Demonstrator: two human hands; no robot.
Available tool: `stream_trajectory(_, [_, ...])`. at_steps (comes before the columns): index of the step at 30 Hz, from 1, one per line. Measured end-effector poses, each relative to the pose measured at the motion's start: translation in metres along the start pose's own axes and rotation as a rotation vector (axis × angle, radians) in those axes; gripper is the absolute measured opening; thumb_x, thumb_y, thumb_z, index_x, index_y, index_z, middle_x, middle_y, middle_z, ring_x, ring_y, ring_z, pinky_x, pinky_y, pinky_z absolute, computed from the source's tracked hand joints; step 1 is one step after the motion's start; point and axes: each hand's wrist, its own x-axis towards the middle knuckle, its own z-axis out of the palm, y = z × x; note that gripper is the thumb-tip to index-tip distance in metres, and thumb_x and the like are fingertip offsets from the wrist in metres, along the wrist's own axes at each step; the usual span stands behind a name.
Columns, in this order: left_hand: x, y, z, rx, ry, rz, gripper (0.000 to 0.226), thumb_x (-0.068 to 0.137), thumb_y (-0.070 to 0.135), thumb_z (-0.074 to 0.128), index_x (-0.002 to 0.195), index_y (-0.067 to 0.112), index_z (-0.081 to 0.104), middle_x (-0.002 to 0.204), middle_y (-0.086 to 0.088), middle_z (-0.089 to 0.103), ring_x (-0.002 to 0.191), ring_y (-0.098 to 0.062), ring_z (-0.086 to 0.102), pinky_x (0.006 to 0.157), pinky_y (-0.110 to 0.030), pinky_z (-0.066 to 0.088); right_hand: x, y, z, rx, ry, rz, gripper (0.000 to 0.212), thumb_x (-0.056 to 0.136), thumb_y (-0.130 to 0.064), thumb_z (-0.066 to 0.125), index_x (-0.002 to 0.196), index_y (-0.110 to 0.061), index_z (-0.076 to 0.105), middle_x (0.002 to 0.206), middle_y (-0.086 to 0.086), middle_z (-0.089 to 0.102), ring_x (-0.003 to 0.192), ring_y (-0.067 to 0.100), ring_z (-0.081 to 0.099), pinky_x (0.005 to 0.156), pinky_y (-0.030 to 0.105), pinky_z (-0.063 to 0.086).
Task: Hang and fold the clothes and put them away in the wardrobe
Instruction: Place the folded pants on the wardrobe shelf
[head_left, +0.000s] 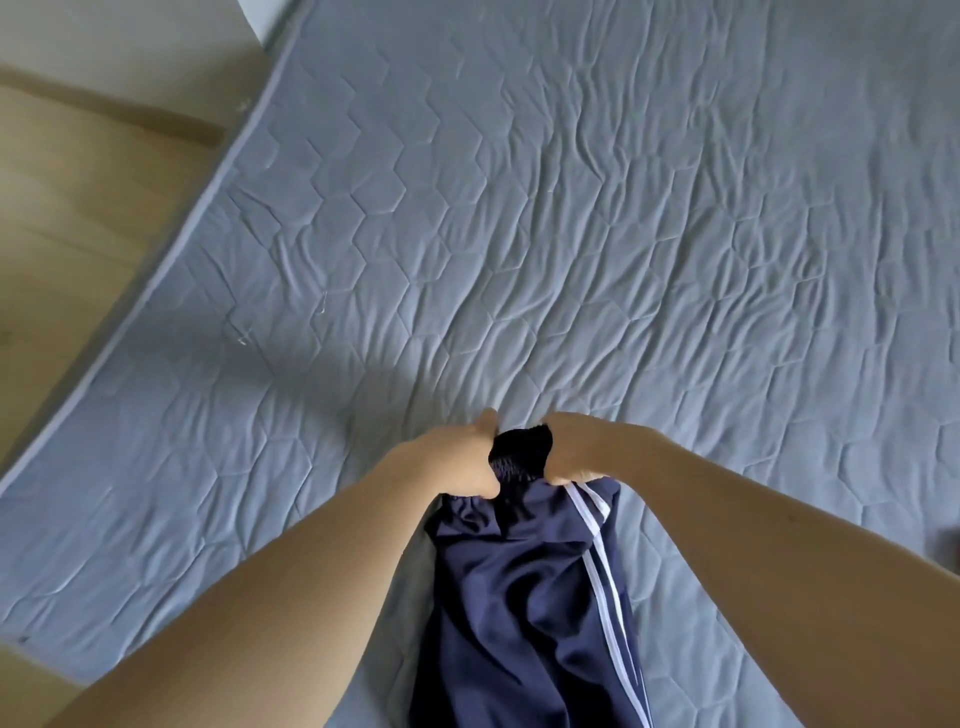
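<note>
A bedroom in a home is being shown. Most of the view is being taken up by a wide mattress (571, 208) covered in a blue-grey quilted fabric, stitched in a hexagon pattern and lying slightly wrinkled, with a lighter piped seam running along its edge. Beside it, at the left, a pale wood-look floor (78, 208) is being seen, and a strip of light wall (130, 26) is meeting it at the top left corner. A navy pair of track trousers (519, 597) with white side stripes is being handled on the bed surface by bare hands, a household laundry chore.
</note>
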Motion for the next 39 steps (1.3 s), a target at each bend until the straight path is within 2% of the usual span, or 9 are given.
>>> stream_trajectory(3, [-0.020,0.012,-0.014,0.082,0.013,0.030,0.057,0.073,0.019,0.058,0.121,0.030,0.029,0.084,-0.008,0.061,0.066,-0.024,0.058,0.056,-0.034,0.044,-0.025,0.007,-0.006,0.120,0.049,-0.016,0.036,0.072,-0.009,0.056,0.105,-0.016,0.044,0.083,0.005,0.053,0.070,0.020,0.051,0.059,0.030,0.040])
stream_trajectory(7, [-0.067,0.047,-0.065,0.053,0.075,0.024,0.023,0.071,0.021,0.059,0.091,0.015,0.051,0.080,-0.004,0.057,0.066,-0.021,0.053,0.059,-0.030,0.040,-0.082,-0.001,-0.050,0.247,0.170,-0.082,0.044,0.075,-0.005,0.055,0.112,-0.021,0.038,0.086,0.007,0.055,0.065,0.019,0.052,0.054,0.028,0.040])
stream_trajectory(12, [-0.170,0.108,-0.169,0.227,0.451,0.139,0.023,0.067,0.020,0.063,0.080,0.016,0.044,0.074,-0.002,0.052,0.064,-0.021,0.049,0.052,-0.028,0.029,-0.195,-0.040,-0.152,0.158,0.416,-0.214,0.014,0.071,-0.009,0.064,0.075,-0.015,0.052,0.065,0.002,0.053,0.065,0.021,0.053,0.056,0.029,0.040])
stream_trajectory(16, [-0.258,0.150,-0.224,0.380,0.728,0.177,0.023,0.067,0.021,0.062,0.081,0.016,0.044,0.076,-0.002,0.052,0.070,-0.028,0.052,0.050,-0.029,0.028,-0.294,-0.068,-0.206,0.095,0.615,-0.304,0.019,0.069,-0.018,0.067,0.082,-0.021,0.054,0.073,0.006,0.064,0.066,0.022,0.062,0.062,0.034,0.052])
stream_trajectory(21, [-0.301,0.168,-0.213,0.470,0.913,0.182,0.031,0.073,0.020,0.061,0.100,0.013,0.048,0.106,-0.007,0.057,0.098,-0.030,0.057,0.069,-0.031,0.035,-0.351,-0.082,-0.205,-0.052,0.764,-0.352,0.026,0.070,-0.028,0.074,0.079,-0.027,0.049,0.081,-0.008,0.054,0.066,0.008,0.053,0.053,0.022,0.039])
stream_trajectory(24, [-0.290,0.156,-0.181,0.518,0.930,0.176,0.030,0.077,0.023,0.059,0.104,0.010,0.055,0.107,-0.007,0.052,0.100,-0.030,0.053,0.071,-0.033,0.035,-0.334,-0.072,-0.176,-0.137,0.824,-0.339,0.030,0.079,-0.029,0.068,0.101,-0.023,0.048,0.098,-0.006,0.046,0.080,0.014,0.049,0.069,0.029,0.043])
stream_trajectory(30, [-0.224,0.104,-0.046,0.537,0.581,0.094,0.027,0.080,0.024,0.057,0.106,0.014,0.061,0.109,-0.006,0.047,0.102,-0.027,0.049,0.078,-0.033,0.037,-0.241,-0.028,-0.030,-0.098,0.604,-0.222,0.032,0.083,-0.019,0.059,0.111,-0.019,0.044,0.104,-0.002,0.047,0.092,0.021,0.053,0.076,0.037,0.048])
stream_trajectory(36, [-0.196,0.070,0.094,0.307,-0.231,-0.105,0.024,0.069,0.022,0.069,0.091,0.014,0.064,0.091,-0.003,0.066,0.077,-0.024,0.063,0.069,-0.030,0.050,-0.198,-0.001,0.118,-0.103,-0.104,-0.074,0.025,0.073,-0.014,0.062,0.095,-0.020,0.051,0.082,0.004,0.059,0.075,0.020,0.055,0.063,0.028,0.042])
stream_trajectory(39, [-0.201,0.066,0.111,0.268,-0.415,-0.163,0.045,0.059,0.037,0.075,0.097,0.016,0.064,0.092,-0.001,0.067,0.079,-0.025,0.066,0.075,-0.033,0.053,-0.212,-0.002,0.129,-0.150,-0.321,0.028,0.041,0.069,-0.019,0.065,0.107,-0.027,0.054,0.067,-0.005,0.055,0.074,0.021,0.056,0.065,0.026,0.043])
